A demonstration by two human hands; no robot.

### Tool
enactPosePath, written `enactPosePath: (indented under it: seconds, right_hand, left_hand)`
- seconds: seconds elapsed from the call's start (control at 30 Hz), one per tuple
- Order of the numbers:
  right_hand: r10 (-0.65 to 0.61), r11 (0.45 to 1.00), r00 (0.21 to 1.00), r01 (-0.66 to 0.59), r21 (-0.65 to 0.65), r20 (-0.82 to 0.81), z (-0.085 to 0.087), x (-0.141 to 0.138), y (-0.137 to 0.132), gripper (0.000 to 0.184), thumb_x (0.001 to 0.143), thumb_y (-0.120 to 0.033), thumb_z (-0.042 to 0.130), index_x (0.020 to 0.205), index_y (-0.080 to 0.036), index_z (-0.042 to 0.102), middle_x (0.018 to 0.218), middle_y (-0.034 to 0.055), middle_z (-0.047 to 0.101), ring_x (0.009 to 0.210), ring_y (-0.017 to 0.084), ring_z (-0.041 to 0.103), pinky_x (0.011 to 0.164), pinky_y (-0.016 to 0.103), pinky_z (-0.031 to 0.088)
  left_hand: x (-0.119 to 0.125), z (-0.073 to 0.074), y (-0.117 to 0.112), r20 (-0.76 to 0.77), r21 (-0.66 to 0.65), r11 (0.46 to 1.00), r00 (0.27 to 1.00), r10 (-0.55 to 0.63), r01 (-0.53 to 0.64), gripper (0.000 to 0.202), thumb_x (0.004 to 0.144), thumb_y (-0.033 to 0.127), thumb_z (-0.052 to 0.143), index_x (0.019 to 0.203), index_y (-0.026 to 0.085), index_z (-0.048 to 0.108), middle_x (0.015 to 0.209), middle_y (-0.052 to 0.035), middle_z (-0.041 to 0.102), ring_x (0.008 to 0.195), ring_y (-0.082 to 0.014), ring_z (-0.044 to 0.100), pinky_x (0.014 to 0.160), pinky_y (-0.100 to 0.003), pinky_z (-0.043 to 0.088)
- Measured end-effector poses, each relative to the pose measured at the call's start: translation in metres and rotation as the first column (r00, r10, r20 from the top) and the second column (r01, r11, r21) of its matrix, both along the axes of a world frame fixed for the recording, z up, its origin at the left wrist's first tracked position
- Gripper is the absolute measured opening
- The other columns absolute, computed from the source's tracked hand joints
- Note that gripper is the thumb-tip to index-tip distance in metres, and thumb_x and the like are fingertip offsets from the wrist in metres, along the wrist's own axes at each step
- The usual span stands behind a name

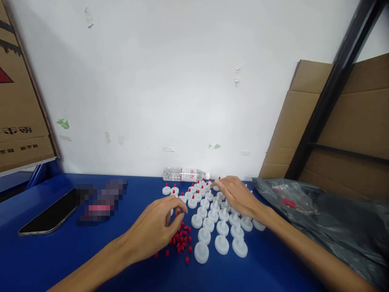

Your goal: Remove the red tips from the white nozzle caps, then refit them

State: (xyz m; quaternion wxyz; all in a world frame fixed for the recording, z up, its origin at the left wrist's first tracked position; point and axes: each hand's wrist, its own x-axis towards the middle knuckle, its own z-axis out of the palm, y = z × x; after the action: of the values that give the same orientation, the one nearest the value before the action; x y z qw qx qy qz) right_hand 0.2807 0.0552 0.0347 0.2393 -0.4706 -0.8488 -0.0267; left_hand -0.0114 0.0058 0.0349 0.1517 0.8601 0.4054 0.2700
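Observation:
Over a loose pile of small red caps [181, 239], my left hand [152, 227] curls with thumb and forefinger closed around one red cap [178, 212]. Several white round lids with pointed nozzles [223, 228] stand in rows on the blue table. Those towards the back and left, such as one white lid [192, 202], carry red caps on their nozzles; the front ones are bare. My right hand [235, 194] reaches palm down over the back rows, its bent fingertips at a white lid. What those fingers pinch is hidden.
A clear plastic bottle [187, 174] lies against the white wall. To the left are a phone [48, 213] and a blurred-out item [103, 202]. Grey plastic bagging [331, 219] covers the right side, with a clear bag of red pieces [288, 202] on it. Cardboard [294, 121] leans behind.

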Motion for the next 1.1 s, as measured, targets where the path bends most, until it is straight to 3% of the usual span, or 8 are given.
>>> enactPosePath:
  seconds: [0.13,0.3,0.4,0.6,0.7,0.8,0.9,1.1]
  right_hand:
    - [-0.102,0.994,0.995,0.102,0.024,-0.023,-0.004,0.011,0.012,0.06,0.108,-0.047,0.015,0.102,-0.02,0.068,0.106,0.011,0.073,0.109,0.03,0.064,0.101,0.049,0.043]
    - [-0.113,0.992,0.994,0.114,-0.054,0.007,-0.028,0.021,0.025,0.059,0.106,-0.053,0.02,0.12,-0.022,0.068,0.131,0.0096,0.068,0.129,0.033,0.055,0.11,0.051,0.037]
    - [-0.116,0.989,0.993,0.116,-0.09,0.01,-0.037,0.024,0.029,0.061,0.106,-0.054,0.02,0.117,-0.023,0.071,0.129,0.0079,0.07,0.133,0.033,0.053,0.112,0.052,0.036]
    - [-0.108,0.994,0.992,0.109,0.014,-0.061,-0.007,0.022,0.017,0.057,0.107,-0.049,0.022,0.107,-0.022,0.071,0.113,0.0097,0.075,0.116,0.03,0.064,0.113,0.054,0.035]
    - [-0.086,0.989,0.988,0.101,0.113,-0.13,0.012,0.01,0.0,0.043,0.104,-0.052,0.037,0.112,-0.023,0.068,0.118,0.01,0.072,0.113,0.03,0.064,0.104,0.05,0.045]
    - [0.152,0.97,0.98,-0.123,0.208,-0.129,0.016,-0.014,-0.024,0.025,0.098,-0.044,0.059,0.109,-0.022,0.065,0.109,0.0081,0.071,0.099,0.024,0.068,0.086,0.038,0.055]
    - [0.395,0.901,0.919,-0.389,0.19,0.006,0.008,-0.041,-0.048,0.016,0.099,-0.028,0.059,0.114,-0.021,0.059,0.109,0.0061,0.07,0.098,0.019,0.068,0.086,0.035,0.055]
    - [0.533,0.833,0.845,-0.516,0.198,-0.045,-0.001,-0.063,-0.069,0.01,0.098,-0.016,0.055,0.105,-0.022,0.052,0.111,0.0061,0.071,0.103,0.015,0.067,0.091,0.031,0.055]
  left_hand:
    - [0.001,-0.003,0.001,-0.055,0.029,0.999,0.998,-0.011,0.012,0.016,0.09,0.02,0.054,0.1,0.025,0.065,0.088,0.0018,0.066,0.061,-0.0128,0.053,0.062,-0.028,0.04]
    - [-0.001,-0.007,0.005,-0.153,0.016,1.0,0.988,-0.011,0.013,0.012,0.088,0.021,0.057,0.095,0.023,0.067,0.089,0.0013,0.069,0.062,-0.013,0.054,0.06,-0.027,0.037]
    - [-0.003,-0.009,0.006,-0.181,0.006,1.0,0.983,-0.016,0.018,0.01,0.09,0.024,0.058,0.092,0.023,0.067,0.089,0.001,0.069,0.069,-0.0155,0.058,0.063,-0.028,0.038]
    - [-0.005,-0.007,0.006,-0.114,0.073,0.997,0.993,0.011,-0.003,0.018,0.097,0.027,0.05,0.101,0.023,0.067,0.093,-0.0001,0.07,0.071,-0.0162,0.06,0.067,-0.029,0.041]
    - [-0.004,-0.001,0.002,-0.025,0.139,0.99,1.0,0.008,-0.004,0.023,0.1,0.027,0.043,0.103,0.023,0.065,0.087,0.0002,0.069,0.067,-0.0154,0.058,0.065,-0.029,0.041]
    - [-0.002,0.004,-0.003,0.017,0.155,0.988,1.0,-0.01,0.008,0.021,0.102,0.031,0.043,0.111,0.024,0.061,0.08,0.0022,0.066,0.064,-0.0151,0.058,0.063,-0.028,0.041]
    - [0.0,0.001,-0.008,-0.002,0.164,0.986,1.0,-0.026,0.026,0.018,0.101,0.035,0.047,0.109,0.023,0.056,0.079,0.0034,0.064,0.06,-0.014,0.054,0.059,-0.026,0.037]
    - [0.001,-0.008,-0.01,-0.099,0.217,0.968,0.989,-0.107,0.127,0.022,0.104,0.031,0.04,0.087,0.022,0.051,0.075,0.003,0.056,0.06,-0.0141,0.047,0.058,-0.028,0.025]
